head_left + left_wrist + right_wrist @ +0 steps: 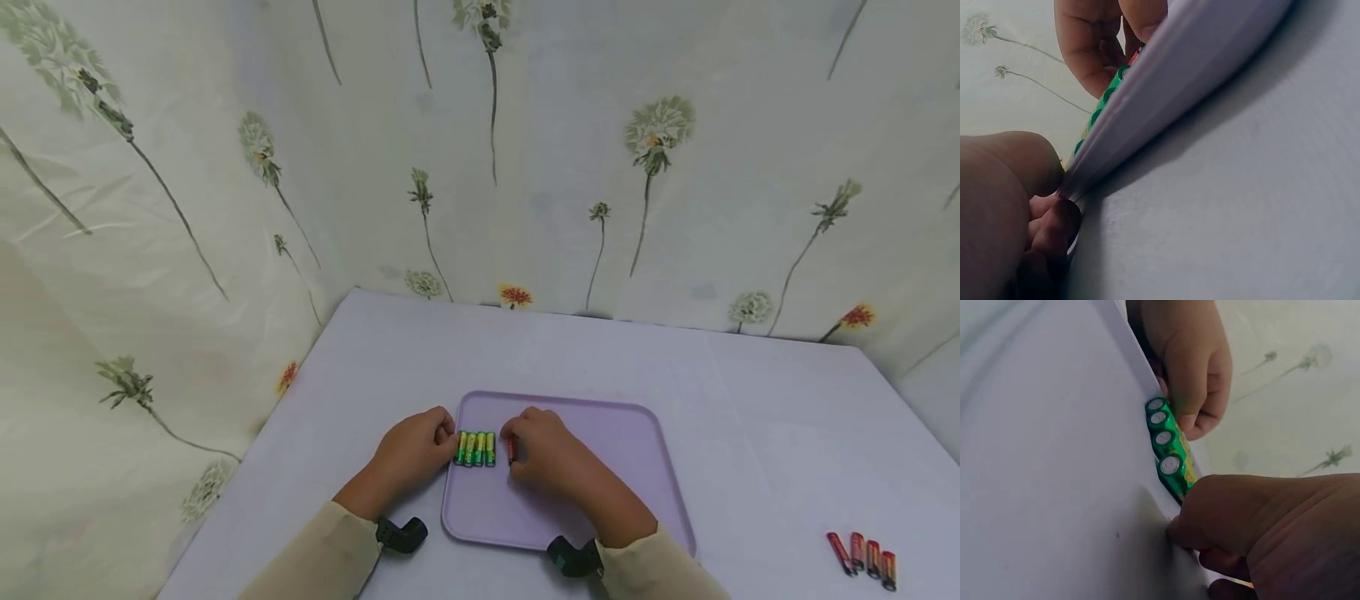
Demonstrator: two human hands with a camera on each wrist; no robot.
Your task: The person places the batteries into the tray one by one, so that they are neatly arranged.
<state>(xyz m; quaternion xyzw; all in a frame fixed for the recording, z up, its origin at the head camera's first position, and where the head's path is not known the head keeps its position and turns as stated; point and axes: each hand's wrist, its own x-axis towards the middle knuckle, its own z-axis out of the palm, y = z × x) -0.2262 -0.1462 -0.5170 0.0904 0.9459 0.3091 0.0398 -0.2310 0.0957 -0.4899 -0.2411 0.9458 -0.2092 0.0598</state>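
Observation:
Several green-and-yellow batteries (475, 448) lie side by side in a row at the left edge of a lilac tray (585, 546). Beside this row my left hand (415, 450) pinches the tray's left rim, the thumb next to the outermost battery. To the right of the row, with a small gap, my right hand (551, 454) holds a red battery (512, 451) between thumb and fingers, low over the tray. In the right wrist view, the green batteries (1169, 464) show their flat ends, and my right hand (1254, 525) mostly hides the red battery.
Several red batteries (862, 560) lie on the white table (757, 467) at the right, away from the tray. A flower-patterned curtain (555, 167) hangs behind the table and along its left side.

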